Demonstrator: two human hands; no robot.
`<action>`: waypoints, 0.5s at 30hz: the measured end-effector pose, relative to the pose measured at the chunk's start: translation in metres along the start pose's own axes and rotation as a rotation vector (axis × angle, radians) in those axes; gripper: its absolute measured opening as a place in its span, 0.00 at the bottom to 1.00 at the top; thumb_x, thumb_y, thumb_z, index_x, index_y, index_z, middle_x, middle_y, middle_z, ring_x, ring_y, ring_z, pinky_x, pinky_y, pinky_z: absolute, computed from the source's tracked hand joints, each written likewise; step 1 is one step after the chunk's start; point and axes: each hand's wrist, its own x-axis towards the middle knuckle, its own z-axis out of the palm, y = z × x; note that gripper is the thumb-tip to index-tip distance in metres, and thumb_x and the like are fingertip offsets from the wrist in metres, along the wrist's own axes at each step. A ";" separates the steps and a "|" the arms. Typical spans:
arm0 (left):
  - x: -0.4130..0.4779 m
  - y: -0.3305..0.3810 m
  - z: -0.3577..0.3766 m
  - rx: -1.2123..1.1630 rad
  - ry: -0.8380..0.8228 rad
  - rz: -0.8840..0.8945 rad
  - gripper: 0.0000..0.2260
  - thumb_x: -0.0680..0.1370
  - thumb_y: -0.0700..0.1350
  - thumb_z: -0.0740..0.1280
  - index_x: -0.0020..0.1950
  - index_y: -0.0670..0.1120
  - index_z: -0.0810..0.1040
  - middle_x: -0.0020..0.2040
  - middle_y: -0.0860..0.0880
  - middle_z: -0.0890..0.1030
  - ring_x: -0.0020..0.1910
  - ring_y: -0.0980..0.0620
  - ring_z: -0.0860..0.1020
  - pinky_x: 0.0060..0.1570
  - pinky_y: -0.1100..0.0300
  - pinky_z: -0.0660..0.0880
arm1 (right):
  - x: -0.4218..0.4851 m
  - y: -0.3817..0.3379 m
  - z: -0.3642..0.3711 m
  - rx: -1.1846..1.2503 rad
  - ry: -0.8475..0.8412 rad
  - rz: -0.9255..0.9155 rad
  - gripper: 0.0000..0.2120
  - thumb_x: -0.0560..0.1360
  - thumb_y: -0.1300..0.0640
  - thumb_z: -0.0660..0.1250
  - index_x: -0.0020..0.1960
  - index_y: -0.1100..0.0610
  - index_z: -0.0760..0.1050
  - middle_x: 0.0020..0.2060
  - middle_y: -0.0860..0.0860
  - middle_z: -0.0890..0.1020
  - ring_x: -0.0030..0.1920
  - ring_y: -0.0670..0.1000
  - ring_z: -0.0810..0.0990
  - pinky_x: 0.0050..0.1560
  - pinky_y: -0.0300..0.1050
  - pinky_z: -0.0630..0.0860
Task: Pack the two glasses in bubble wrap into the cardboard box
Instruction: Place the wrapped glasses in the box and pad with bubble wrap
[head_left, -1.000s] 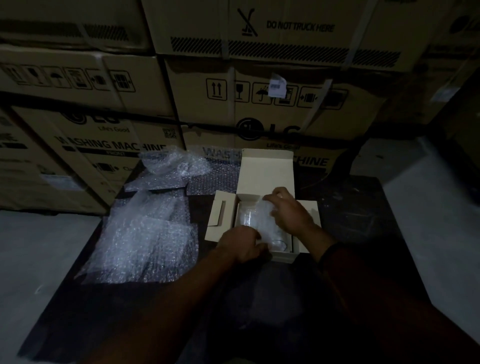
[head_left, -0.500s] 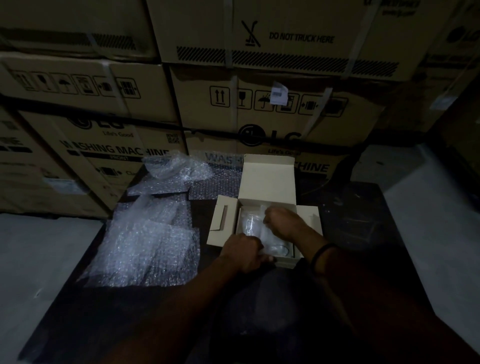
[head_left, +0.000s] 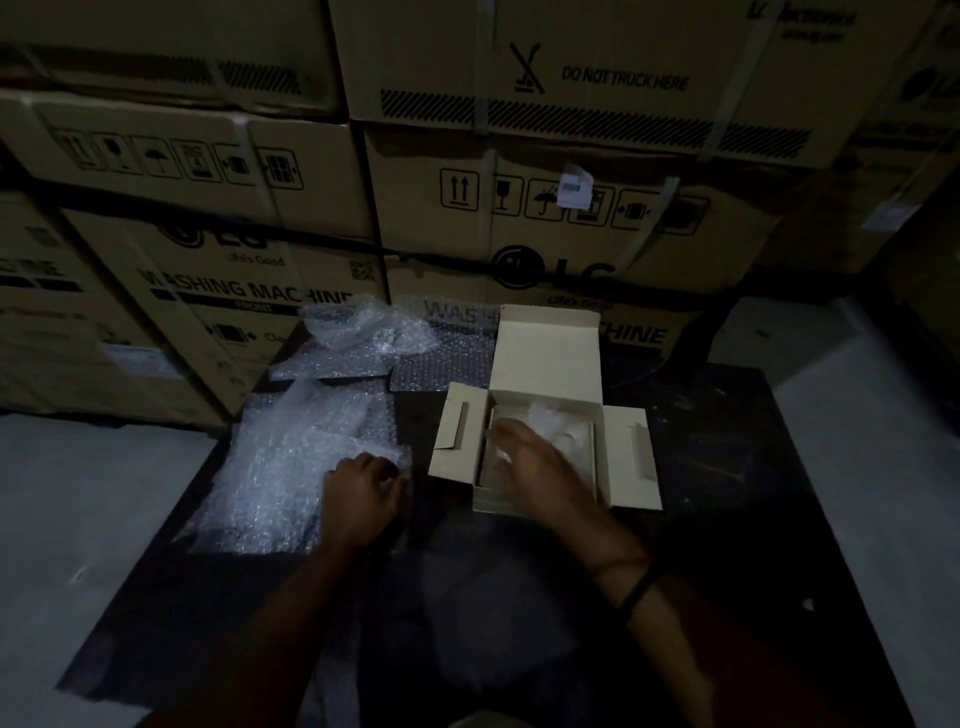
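Observation:
The small cardboard box (head_left: 548, 358) stands open on the dark table, its lid raised and its side flaps spread. Bubble-wrapped glass (head_left: 558, 434) shows pale inside it; how many pieces lie there I cannot tell. My right hand (head_left: 532, 462) reaches into the box from the front, fingers stretched over the wrapped contents, blurred. My left hand (head_left: 363, 493) is left of the box at the near right corner of a large bubble wrap sheet (head_left: 285, 467), fingers curled on its edge.
More crumpled bubble wrap (head_left: 363, 332) and a flat piece (head_left: 441, 366) lie behind the sheet and box. Large washing machine cartons (head_left: 519, 208) are stacked right behind the table (head_left: 727, 467). Grey floor (head_left: 78, 493) shows on both sides.
My left hand left the box's front edge and moved left onto the bubble wrap sheet. My right hand stayed inside the box, shifting slightly left.

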 end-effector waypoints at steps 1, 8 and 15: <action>-0.001 -0.005 -0.003 0.047 -0.138 -0.052 0.16 0.73 0.61 0.62 0.43 0.49 0.81 0.42 0.48 0.81 0.41 0.46 0.79 0.45 0.52 0.74 | -0.005 -0.009 0.009 0.007 -0.026 0.005 0.20 0.77 0.64 0.60 0.69 0.61 0.69 0.71 0.56 0.68 0.69 0.57 0.69 0.69 0.45 0.65; -0.022 -0.004 -0.004 0.298 -0.453 -0.071 0.14 0.78 0.54 0.62 0.60 0.51 0.76 0.59 0.46 0.77 0.58 0.44 0.75 0.56 0.50 0.73 | -0.032 -0.030 0.056 -0.086 -0.109 -0.041 0.22 0.75 0.64 0.61 0.70 0.60 0.69 0.74 0.54 0.63 0.72 0.54 0.66 0.70 0.44 0.66; -0.003 -0.012 -0.042 -0.566 -0.292 -0.339 0.05 0.73 0.43 0.68 0.37 0.48 0.81 0.41 0.45 0.83 0.40 0.49 0.80 0.43 0.62 0.74 | -0.030 -0.030 0.048 -0.022 -0.215 0.016 0.23 0.77 0.63 0.61 0.71 0.60 0.67 0.75 0.52 0.62 0.73 0.52 0.64 0.72 0.41 0.62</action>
